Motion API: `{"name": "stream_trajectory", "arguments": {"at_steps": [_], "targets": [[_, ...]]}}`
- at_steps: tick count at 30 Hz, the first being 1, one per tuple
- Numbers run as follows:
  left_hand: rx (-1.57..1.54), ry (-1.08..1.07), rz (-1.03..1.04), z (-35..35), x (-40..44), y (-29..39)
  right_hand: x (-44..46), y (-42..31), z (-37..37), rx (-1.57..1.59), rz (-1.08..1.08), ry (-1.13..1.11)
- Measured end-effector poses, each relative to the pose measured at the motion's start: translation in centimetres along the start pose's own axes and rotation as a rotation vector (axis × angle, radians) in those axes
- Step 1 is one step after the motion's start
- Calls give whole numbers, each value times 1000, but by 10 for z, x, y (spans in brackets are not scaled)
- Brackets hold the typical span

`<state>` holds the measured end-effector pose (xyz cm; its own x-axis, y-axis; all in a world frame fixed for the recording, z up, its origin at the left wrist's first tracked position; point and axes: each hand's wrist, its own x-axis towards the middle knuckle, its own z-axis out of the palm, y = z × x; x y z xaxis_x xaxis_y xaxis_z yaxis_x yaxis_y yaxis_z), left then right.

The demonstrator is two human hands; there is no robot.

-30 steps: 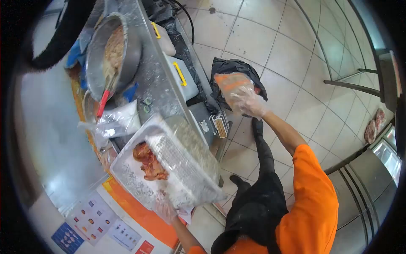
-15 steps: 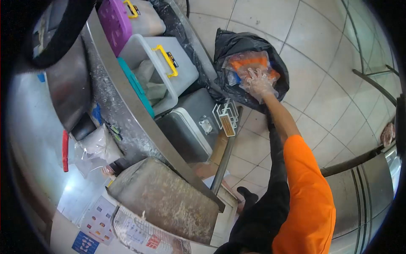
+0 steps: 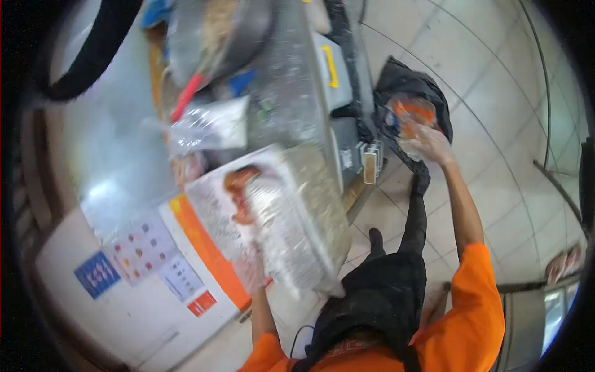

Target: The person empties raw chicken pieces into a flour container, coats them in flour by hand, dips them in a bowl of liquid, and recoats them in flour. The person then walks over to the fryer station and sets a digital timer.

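My right hand (image 3: 431, 144), in a clear plastic glove, reaches into the mouth of a black trash bag (image 3: 439, 93) on the floor. It lies against crumpled clear and orange plastic packaging (image 3: 414, 111) inside; its fingers are smeared by motion. My left hand (image 3: 251, 263), also gloved, is at the lower left edge of a crinkled clear plastic piece (image 3: 288, 226). Under that plastic shows a white printed surface with a food picture (image 3: 240, 186). Blur hides the left fingers, so whether they grip the plastic I cannot tell.
A metal counter (image 3: 285, 111) on the left bears a large metal bowl (image 3: 254, 37), a red handle (image 3: 187, 98) and a bag of white powder (image 3: 214, 124). Bins with a yellow handle (image 3: 330, 67) and a small white rack (image 3: 370, 164) stand between counter and trash bag.
My view has swung left, so everything sits further right in it. My left hand has come into view by the clear plastic and printed surface. My right hand is still at the trash bag.
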<state>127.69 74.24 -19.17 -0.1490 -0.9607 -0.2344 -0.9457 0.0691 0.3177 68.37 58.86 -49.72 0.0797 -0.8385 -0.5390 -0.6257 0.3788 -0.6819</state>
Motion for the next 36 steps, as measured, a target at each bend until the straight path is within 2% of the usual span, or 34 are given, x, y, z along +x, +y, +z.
{"name": "stream_trajectory", "arguments": {"at_steps": [1,3,4,6,7,9,11,12,15,16,18,20,21,23,24,27,28,31,33,35,36], "targets": [[-20,12,6,5,-2,-6,-25,-34,-35,79,25,-17],[340,65,-269,9,21,32,-69,-88,-71,310,69,164],[451,57,-421,3,34,67,-96,-124,-93,490,-25,185],[135,221,-528,4,41,79,-153,-217,-123,853,-199,193],[131,167,-615,-3,47,92,-175,-262,-126,935,-215,180],[120,38,-767,-28,56,119,-196,-324,-103,763,-366,225],[-21,72,-622,-7,44,80,-220,-382,-88,396,-446,256],[-89,91,-545,1,40,65,-217,-391,-66,115,-545,461],[-212,24,-637,-27,44,86,-221,-410,-36,177,-474,573],[-245,33,-610,-37,43,93,-227,-420,-37,117,-567,547],[-298,43,-547,-60,43,97,-250,-436,-38,-102,-571,633],[-581,180,-425,-66,52,73,-272,-461,-46,-358,-562,749],[-722,245,-363,-66,58,59,-274,-473,-46,-461,-558,734],[-625,268,-439,-13,99,-15,-270,-489,-47,-663,-533,692],[-574,276,-478,12,122,-49,-254,-472,-39,-693,-504,693],[-402,611,-235,32,170,-101,-267,-491,-22,-891,-457,824],[-418,533,-204,19,175,-103,-273,-509,-15,-958,-621,990],[-371,340,-75,-14,180,-112,-252,-532,25,-438,-519,550],[-225,287,80,-28,187,-117,-187,-488,62,-554,-496,318],[58,167,188,-28,183,-115,-117,-444,92,-607,-193,216],[201,107,243,-27,178,-113,-100,-418,108,-563,-262,246]]}}
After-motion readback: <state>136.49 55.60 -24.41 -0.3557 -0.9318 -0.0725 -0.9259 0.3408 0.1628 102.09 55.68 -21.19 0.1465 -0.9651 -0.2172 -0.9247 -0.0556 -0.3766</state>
